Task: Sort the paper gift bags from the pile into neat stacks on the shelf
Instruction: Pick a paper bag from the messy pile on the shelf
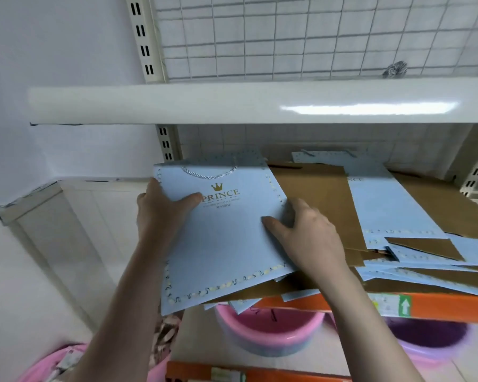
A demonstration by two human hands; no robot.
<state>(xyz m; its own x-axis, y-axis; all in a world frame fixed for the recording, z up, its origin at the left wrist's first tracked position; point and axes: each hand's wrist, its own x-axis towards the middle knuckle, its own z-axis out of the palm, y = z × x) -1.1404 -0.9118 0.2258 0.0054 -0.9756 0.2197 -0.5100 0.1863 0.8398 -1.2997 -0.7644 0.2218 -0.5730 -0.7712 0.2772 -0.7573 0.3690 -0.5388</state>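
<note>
Hands (160, 208) (304, 230) both grip blue bag (221, 238), fingers hidden beneath it

Your left hand (160, 208) and right hand (307, 230) grip the blue bag (226, 244) by its side edges, over the brown and blue pile (398, 230) on the shelf (439, 304).

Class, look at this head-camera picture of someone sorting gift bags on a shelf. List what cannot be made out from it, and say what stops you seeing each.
- Small print under PRINCE on the top blue bag: blurred, partly under the left hand.
- Number of bags in the pile: overlapped, cut by the right edge.
- Right hand fingertips: tucked under the bag's edge.
- Orange shelf edge label: too blurred.
- Pink basin contents: hidden by shelf and bags.
</note>
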